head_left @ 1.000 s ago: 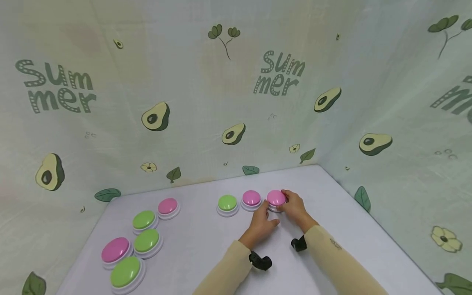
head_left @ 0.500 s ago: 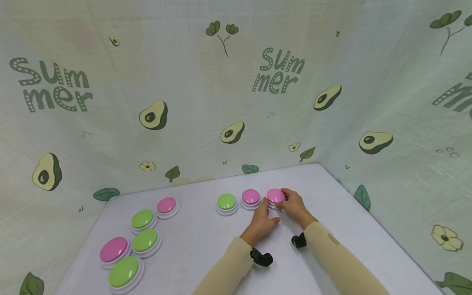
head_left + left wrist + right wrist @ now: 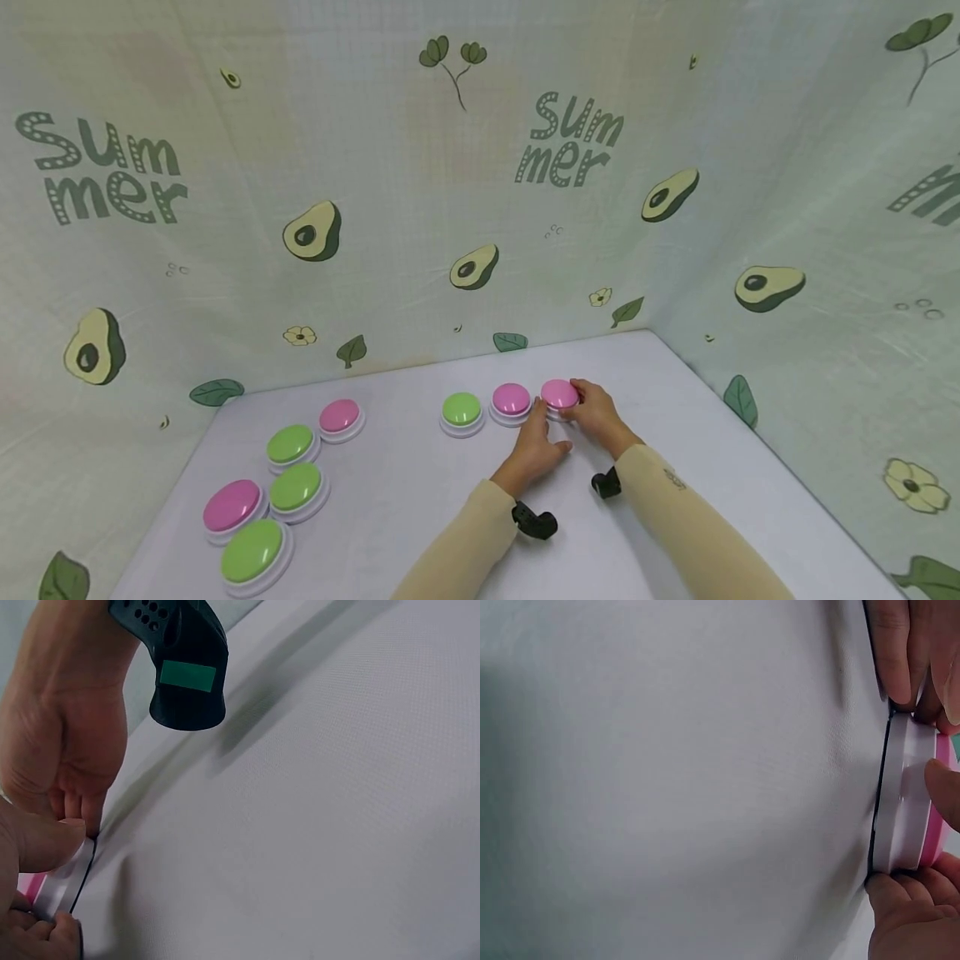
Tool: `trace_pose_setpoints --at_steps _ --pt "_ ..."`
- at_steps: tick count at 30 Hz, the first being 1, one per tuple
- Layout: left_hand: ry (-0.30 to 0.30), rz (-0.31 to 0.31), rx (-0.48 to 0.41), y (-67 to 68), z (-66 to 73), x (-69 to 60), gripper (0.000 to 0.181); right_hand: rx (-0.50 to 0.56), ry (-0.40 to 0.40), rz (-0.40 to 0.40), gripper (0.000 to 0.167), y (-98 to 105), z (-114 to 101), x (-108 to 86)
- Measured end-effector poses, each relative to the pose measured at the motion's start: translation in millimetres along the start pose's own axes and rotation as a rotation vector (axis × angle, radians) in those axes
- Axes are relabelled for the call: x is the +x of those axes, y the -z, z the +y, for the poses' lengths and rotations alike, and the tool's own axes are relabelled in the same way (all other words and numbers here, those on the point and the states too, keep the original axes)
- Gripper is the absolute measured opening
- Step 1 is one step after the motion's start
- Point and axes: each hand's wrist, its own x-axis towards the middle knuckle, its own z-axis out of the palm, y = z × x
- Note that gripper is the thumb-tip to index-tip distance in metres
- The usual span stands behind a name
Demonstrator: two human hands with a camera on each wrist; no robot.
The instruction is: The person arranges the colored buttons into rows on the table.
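Both hands are at a pink dome push button [image 3: 559,393] with a white base, rightmost in the back row. My right hand [image 3: 597,417] grips its right side, the thumb at the front and fingers curled round the edge. Outstretched fingers of my left hand [image 3: 531,454] touch its left side, the thumb held apart. In the right wrist view the button's white base [image 3: 904,799] sits between the two hands, low against the table. The left wrist view shows only a sliver of the base [image 3: 64,881]; hands hide the rest.
Left of the hands stand another pink button [image 3: 512,399] and a green button [image 3: 461,408]. Several more green and pink buttons, including a large green one [image 3: 252,552], form a group at the table's left. A patterned cloth [image 3: 390,167] hangs behind the white table [image 3: 405,492].
The gripped pink button has shifted slightly backward and toward its pink neighbour, both hands moving with it. The head view has tilted a little. Other buttons stay in place.
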Motion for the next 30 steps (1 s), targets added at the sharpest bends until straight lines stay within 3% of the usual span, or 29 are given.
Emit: trace_pose_setpoints --at_steps 22,30 --pt "0.013 -0.030 0.058 3.4 -2.3 0.3 0.094 -0.046 -0.016 -0.027 0.071 -2.9 2.1 6.0" --pt "0.008 -0.032 0.040 7.1 -5.1 0.3 0.091 -0.051 -0.012 -0.042 0.072 1.3 4.3 9.1"
